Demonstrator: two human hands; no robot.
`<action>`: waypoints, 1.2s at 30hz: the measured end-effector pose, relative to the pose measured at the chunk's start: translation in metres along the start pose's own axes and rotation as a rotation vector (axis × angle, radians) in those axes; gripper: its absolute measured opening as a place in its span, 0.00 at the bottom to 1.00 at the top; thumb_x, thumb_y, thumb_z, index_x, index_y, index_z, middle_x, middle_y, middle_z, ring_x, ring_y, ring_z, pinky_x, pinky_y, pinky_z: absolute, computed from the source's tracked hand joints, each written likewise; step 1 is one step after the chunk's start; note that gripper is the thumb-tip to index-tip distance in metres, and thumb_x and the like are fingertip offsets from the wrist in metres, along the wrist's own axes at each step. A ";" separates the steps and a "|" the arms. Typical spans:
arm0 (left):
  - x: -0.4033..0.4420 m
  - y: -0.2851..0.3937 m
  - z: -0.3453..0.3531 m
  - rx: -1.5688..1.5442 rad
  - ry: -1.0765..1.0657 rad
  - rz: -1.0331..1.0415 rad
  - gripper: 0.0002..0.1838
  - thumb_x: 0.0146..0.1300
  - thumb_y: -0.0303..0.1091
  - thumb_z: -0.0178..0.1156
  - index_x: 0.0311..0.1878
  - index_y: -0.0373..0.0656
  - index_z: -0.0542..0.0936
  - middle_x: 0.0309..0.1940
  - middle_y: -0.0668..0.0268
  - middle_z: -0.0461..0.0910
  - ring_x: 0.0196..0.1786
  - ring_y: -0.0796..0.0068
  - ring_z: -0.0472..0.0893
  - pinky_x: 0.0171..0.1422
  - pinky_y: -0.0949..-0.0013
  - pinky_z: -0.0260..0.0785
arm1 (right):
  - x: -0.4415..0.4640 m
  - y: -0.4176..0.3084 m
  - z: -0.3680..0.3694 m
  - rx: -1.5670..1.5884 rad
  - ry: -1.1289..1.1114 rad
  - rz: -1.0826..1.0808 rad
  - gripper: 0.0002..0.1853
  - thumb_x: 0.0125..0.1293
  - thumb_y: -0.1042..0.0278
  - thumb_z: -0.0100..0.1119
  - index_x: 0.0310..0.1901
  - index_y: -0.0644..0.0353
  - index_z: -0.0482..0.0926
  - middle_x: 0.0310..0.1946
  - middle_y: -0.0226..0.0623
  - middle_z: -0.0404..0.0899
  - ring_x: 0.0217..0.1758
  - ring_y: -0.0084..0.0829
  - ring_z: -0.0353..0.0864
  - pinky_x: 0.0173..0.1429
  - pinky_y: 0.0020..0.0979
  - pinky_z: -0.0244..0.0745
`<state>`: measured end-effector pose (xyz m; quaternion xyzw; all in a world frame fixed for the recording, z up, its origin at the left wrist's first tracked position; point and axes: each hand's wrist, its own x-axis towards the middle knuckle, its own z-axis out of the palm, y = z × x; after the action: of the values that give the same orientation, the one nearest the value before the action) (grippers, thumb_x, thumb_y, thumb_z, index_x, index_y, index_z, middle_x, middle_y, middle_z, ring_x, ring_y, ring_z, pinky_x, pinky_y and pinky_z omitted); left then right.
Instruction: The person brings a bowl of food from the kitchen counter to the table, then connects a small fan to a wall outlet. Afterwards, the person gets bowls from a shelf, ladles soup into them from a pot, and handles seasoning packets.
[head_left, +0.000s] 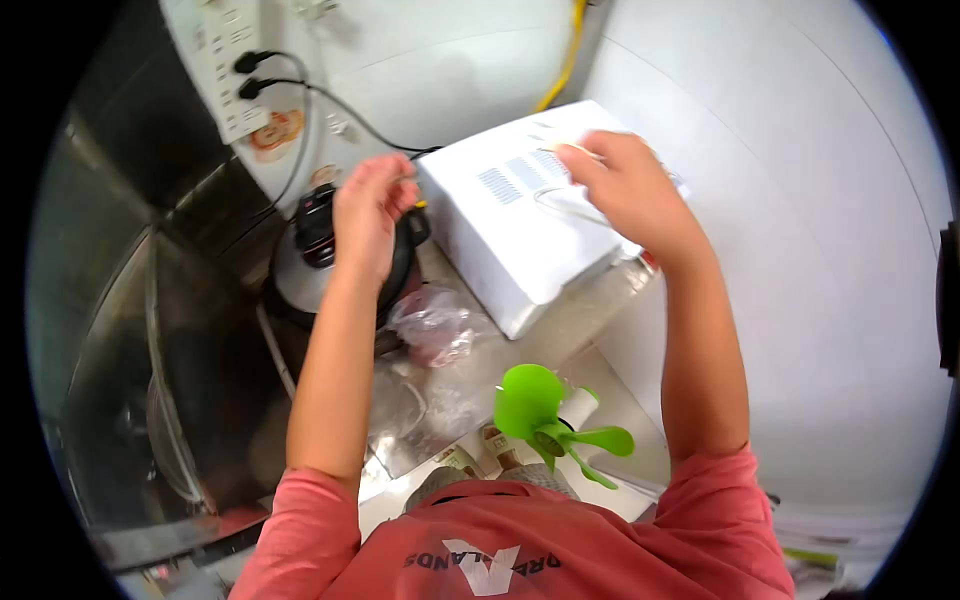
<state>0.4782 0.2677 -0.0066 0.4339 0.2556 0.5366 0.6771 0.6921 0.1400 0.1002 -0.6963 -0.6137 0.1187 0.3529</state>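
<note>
Pinched between thumb and fingers, as far as the blur lets me see, a thin pale cord [548, 204] runs from my right hand [628, 190] — its loop hangs over the vented top of the white box [480, 235]. My left hand [372, 215] is raised between that box and the dark, round pot [300, 270], fingers loosely curled; I cannot tell whether they hold anything. Beside the box, below my left hand in the view, I have a crumpled clear plastic bag [435, 325] on the shiny surface [550, 345]. Nearer the red shirt [560, 530] I see a green-bladed fan [530, 400], next to a pair of sandals [500, 447]. At upper left, two black plugs [250, 89] sit in the white power strip [228, 65] — their dark cables trail down toward the pot and box. Behind the box, a yellow cable [567, 60] comes down the wall.
</note>
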 end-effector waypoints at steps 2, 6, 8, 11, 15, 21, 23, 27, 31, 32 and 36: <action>-0.023 -0.023 0.039 0.272 -0.257 -0.053 0.12 0.56 0.30 0.58 0.44 0.38 0.74 0.34 0.69 0.76 0.30 0.81 0.72 0.38 0.80 0.66 | -0.051 0.018 -0.032 0.199 0.311 0.174 0.17 0.63 0.59 0.50 0.27 0.66 0.74 0.18 0.38 0.73 0.20 0.31 0.70 0.26 0.31 0.64; -0.049 -0.063 0.110 0.765 -0.652 -0.012 0.27 0.51 0.27 0.61 0.57 0.44 0.68 0.35 0.67 0.75 0.30 0.82 0.72 0.37 0.77 0.66 | -0.130 0.037 -0.074 0.548 0.822 0.301 0.13 0.67 0.60 0.48 0.29 0.60 0.72 0.15 0.25 0.63 0.14 0.13 0.56 0.18 0.17 0.50; -0.066 -0.073 0.156 0.926 -0.838 -0.013 0.35 0.51 0.30 0.63 0.64 0.49 0.61 0.36 0.63 0.76 0.31 0.76 0.75 0.40 0.72 0.69 | -0.152 0.040 -0.088 0.718 0.952 0.199 0.14 0.69 0.58 0.46 0.31 0.60 0.70 0.13 0.25 0.60 0.12 0.13 0.49 0.16 0.18 0.44; -0.094 -0.114 0.219 1.083 -1.076 0.037 0.45 0.49 0.36 0.66 0.69 0.52 0.53 0.41 0.58 0.76 0.38 0.64 0.77 0.48 0.65 0.68 | -0.177 0.050 -0.106 0.948 0.735 0.125 0.15 0.69 0.58 0.45 0.32 0.61 0.69 0.13 0.26 0.60 0.12 0.13 0.48 0.15 0.19 0.43; -0.100 -0.183 0.306 1.039 -0.993 0.566 0.23 0.55 0.39 0.60 0.53 0.45 0.69 0.38 0.59 0.76 0.44 0.58 0.73 0.51 0.61 0.64 | -0.207 0.076 -0.146 1.129 0.663 0.098 0.15 0.71 0.59 0.40 0.31 0.61 0.66 0.13 0.27 0.60 0.10 0.14 0.45 0.14 0.19 0.41; -0.147 -0.193 0.391 0.951 -1.446 0.566 0.07 0.59 0.33 0.53 0.37 0.41 0.74 0.34 0.59 0.76 0.43 0.56 0.73 0.48 0.60 0.64 | -0.235 0.153 -0.187 1.084 0.829 0.163 0.13 0.68 0.63 0.46 0.28 0.61 0.67 0.13 0.26 0.60 0.10 0.13 0.44 0.13 0.18 0.39; -0.164 -0.189 0.380 1.055 -1.680 -0.050 0.11 0.57 0.29 0.50 0.44 0.42 0.75 0.36 0.58 0.77 0.43 0.56 0.75 0.49 0.59 0.65 | -0.239 0.171 -0.186 1.059 0.702 0.222 0.16 0.67 0.64 0.50 0.22 0.60 0.68 0.13 0.25 0.60 0.10 0.12 0.46 0.13 0.18 0.40; -0.159 -0.154 0.346 1.177 -1.564 -0.055 0.18 0.57 0.28 0.50 0.52 0.42 0.73 0.37 0.55 0.78 0.42 0.55 0.77 0.48 0.59 0.67 | -0.226 0.233 -0.130 0.917 0.314 0.572 0.24 0.65 0.51 0.50 0.16 0.59 0.70 0.11 0.26 0.64 0.12 0.17 0.58 0.17 0.20 0.47; -0.171 -0.068 0.270 1.061 -1.051 -0.170 0.11 0.61 0.32 0.55 0.45 0.38 0.76 0.32 0.64 0.79 0.34 0.80 0.75 0.39 0.75 0.66 | -0.261 0.298 0.000 0.964 -0.021 0.974 0.13 0.67 0.60 0.43 0.36 0.57 0.77 0.26 0.31 0.75 0.22 0.19 0.68 0.20 0.20 0.54; -0.182 -0.059 0.240 0.899 -0.935 -0.128 0.10 0.61 0.33 0.55 0.41 0.36 0.76 0.26 0.65 0.77 0.29 0.80 0.75 0.33 0.76 0.65 | -0.277 0.309 0.033 0.982 -0.101 1.040 0.13 0.67 0.63 0.42 0.39 0.56 0.78 0.28 0.31 0.76 0.25 0.19 0.70 0.21 0.21 0.55; -0.243 -0.027 0.094 0.131 -0.906 -0.391 0.11 0.57 0.30 0.59 0.24 0.32 0.77 0.15 0.61 0.76 0.16 0.77 0.73 0.17 0.74 0.59 | -0.334 0.317 0.161 0.967 -0.172 1.078 0.15 0.64 0.57 0.49 0.45 0.55 0.77 0.38 0.34 0.76 0.39 0.28 0.78 0.28 0.27 0.61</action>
<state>0.4969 0.0066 -0.0121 0.6089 0.0455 0.1400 0.7795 0.7670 -0.1171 -0.3078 -0.6561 -0.0903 0.5883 0.4641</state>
